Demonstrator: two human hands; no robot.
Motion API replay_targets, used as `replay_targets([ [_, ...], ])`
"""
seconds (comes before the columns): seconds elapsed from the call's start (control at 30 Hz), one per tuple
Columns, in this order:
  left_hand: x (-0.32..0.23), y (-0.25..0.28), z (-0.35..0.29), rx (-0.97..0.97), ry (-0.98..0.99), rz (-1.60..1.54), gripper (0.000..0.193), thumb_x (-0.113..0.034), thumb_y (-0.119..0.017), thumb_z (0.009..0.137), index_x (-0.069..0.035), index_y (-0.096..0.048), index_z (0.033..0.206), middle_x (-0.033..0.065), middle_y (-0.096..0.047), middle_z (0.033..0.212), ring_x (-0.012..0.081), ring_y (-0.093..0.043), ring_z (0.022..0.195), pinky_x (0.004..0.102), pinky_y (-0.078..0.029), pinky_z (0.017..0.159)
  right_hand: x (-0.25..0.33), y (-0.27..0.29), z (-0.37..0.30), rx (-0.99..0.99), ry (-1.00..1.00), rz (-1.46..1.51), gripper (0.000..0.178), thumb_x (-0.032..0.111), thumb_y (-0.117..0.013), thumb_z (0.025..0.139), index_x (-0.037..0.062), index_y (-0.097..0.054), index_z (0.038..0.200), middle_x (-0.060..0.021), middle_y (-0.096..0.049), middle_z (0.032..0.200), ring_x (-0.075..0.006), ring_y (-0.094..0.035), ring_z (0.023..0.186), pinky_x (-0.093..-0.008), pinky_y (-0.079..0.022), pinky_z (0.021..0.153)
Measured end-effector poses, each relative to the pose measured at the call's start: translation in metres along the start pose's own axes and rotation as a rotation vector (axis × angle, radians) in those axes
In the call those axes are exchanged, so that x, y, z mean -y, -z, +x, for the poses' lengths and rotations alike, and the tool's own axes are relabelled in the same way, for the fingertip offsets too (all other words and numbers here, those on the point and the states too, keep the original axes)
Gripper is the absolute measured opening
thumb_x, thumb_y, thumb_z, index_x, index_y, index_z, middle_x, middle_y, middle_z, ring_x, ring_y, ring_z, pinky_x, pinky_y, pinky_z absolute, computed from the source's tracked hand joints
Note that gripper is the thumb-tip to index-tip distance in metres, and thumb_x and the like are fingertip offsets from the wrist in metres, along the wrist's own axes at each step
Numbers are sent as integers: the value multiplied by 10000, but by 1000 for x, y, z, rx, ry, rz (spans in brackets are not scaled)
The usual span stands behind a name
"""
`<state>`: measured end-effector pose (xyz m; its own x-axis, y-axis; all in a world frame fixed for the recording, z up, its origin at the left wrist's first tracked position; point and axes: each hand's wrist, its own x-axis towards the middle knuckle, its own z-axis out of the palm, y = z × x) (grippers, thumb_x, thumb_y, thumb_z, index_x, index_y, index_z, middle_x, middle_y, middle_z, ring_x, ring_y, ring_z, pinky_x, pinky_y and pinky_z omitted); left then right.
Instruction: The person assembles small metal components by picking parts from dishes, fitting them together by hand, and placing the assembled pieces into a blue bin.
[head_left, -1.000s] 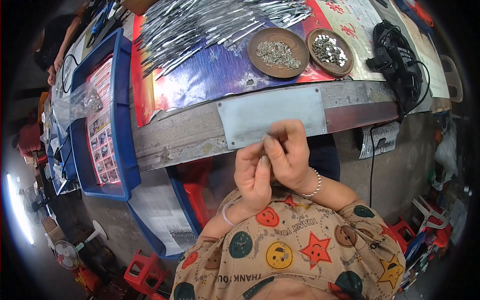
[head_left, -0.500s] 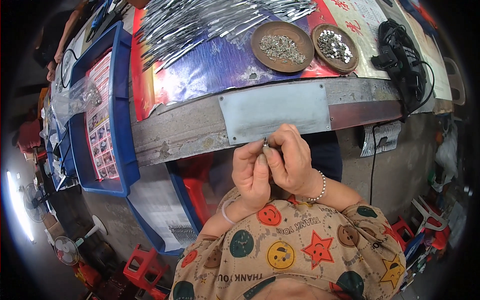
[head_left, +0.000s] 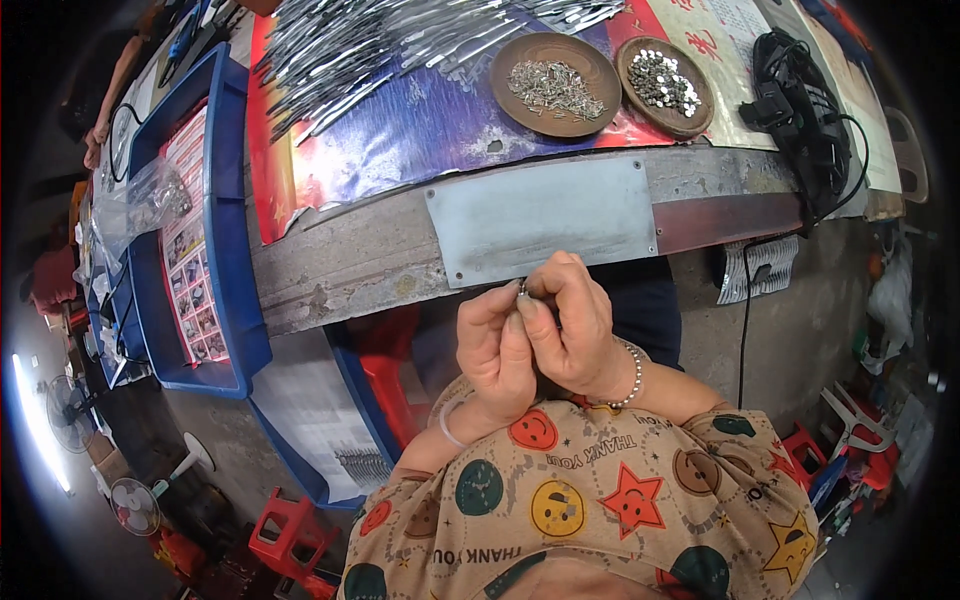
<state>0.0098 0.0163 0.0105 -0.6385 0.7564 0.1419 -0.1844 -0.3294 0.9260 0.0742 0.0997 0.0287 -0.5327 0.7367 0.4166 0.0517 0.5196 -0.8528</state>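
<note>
My left hand [head_left: 496, 350] and my right hand [head_left: 575, 325] meet at the front edge of the bench, fingertips pinched together. Between them sits a tiny dark and shiny metal piece [head_left: 522, 288], mostly covered by the fingers; its exact kind cannot be made out. Just beyond the fingers lies a pale grey plate [head_left: 540, 215], screwed down at its corners. Further off, a brown round dish [head_left: 510, 112] holds many small metal pins. A smaller brown dish [head_left: 706, 112] beside it contains small round metal pieces, some bright, some dark.
Long thin metal strips [head_left: 350, 60] are heaped at the back left on a colourful sheet [head_left: 340, 165]. A blue tray [head_left: 235, 210] with printed sheets stands at the left. On the right lies a black corded device [head_left: 790, 95]. A second blue tray [head_left: 350, 400] sits below the bench edge.
Both hands stay pinched together around the tiny piece, with only slight finger movement. The whole view has shifted a little, so the bench things appear slightly further left and up.
</note>
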Motion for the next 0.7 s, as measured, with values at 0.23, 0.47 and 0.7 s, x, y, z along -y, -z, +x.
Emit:
replay_targets([
  [0.23, 3, 0, -2, -2, 54, -155, 269, -23, -442, 969, 4, -452, 1237, 103, -577, 1123, 127, -554, 1012, 278, -439, 912, 8, 14, 4, 86, -258, 253, 130, 102, -583, 895, -20, -542, 888, -118, -558, 752, -264, -560, 619, -324, -457, 568],
  [0.47, 5, 3, -8, 35, -41, -24, 266, -18, -441, 973, -8, -447, 1239, 98, -577, 1114, 120, -549, 993, 276, -441, 895, 0, 10, 0, 32, -61, 146, 146, 32, -671, 779, -7, -568, 873, -103, -562, 731, -224, -550, 599, -308, -448, 546],
  [0.7, 2, 3, -5, 8, -9, 4, 255, -18, -437, 974, -11, -457, 1228, 87, -575, 1111, 116, -547, 991, 272, -440, 896, -1, -4, -5, -45, 21, 35, 115, 22, -604, 825, 7, -511, 890, -109, -529, 725, -274, -497, 588, -355, -419, 523],
])
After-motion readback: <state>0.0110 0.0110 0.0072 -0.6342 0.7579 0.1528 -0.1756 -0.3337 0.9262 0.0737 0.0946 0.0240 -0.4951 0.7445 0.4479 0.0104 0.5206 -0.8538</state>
